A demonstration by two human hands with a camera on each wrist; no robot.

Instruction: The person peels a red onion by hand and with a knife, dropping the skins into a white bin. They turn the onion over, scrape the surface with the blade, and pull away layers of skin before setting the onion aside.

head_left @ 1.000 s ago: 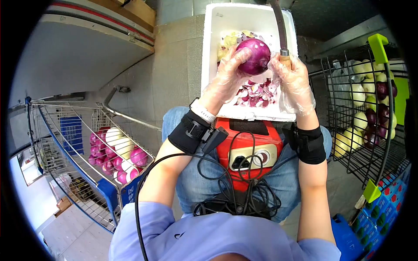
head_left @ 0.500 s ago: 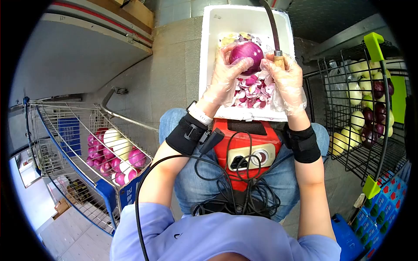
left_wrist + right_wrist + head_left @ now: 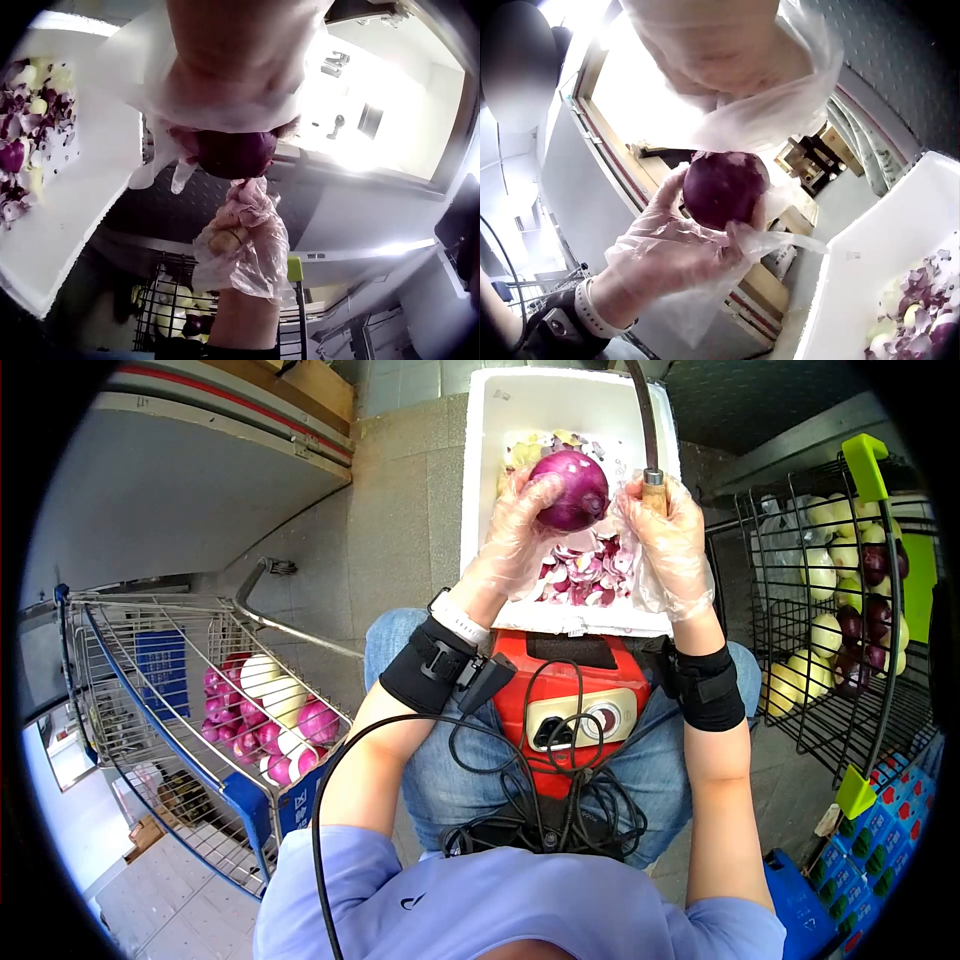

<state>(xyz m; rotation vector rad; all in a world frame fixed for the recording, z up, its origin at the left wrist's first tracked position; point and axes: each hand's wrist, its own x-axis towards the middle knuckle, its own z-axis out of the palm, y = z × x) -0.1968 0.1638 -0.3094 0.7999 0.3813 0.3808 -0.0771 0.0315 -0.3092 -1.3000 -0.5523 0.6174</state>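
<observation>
A large purple onion [image 3: 572, 490] with a glossy skin is held in my left hand [image 3: 512, 545], its darker end facing my right hand. That left hand wears a clear plastic glove, its fingers curled round the onion's left side. My right hand [image 3: 672, 550], also gloved, grips a knife [image 3: 648, 430] by its wooden handle, the dark curved blade pointing away from me. In the right wrist view the left fingers cup the onion [image 3: 724, 187] from below. Below both hands, a white foam box [image 3: 478, 460] holds purple and yellowish onion skins [image 3: 590, 575].
To the left stands a wire cart [image 3: 170, 700] with purple and white onions. On the right, a black wire basket [image 3: 790, 710] holds pale peeled and dark purple onions. A red case [image 3: 510, 690] with coiled black cables [image 3: 570, 815] lies between my knees.
The onion has turned in my left hand: its end swung out of sight, then came back to face right. Both hands dipped toward me slightly and rose again, the knife staying in my right.
</observation>
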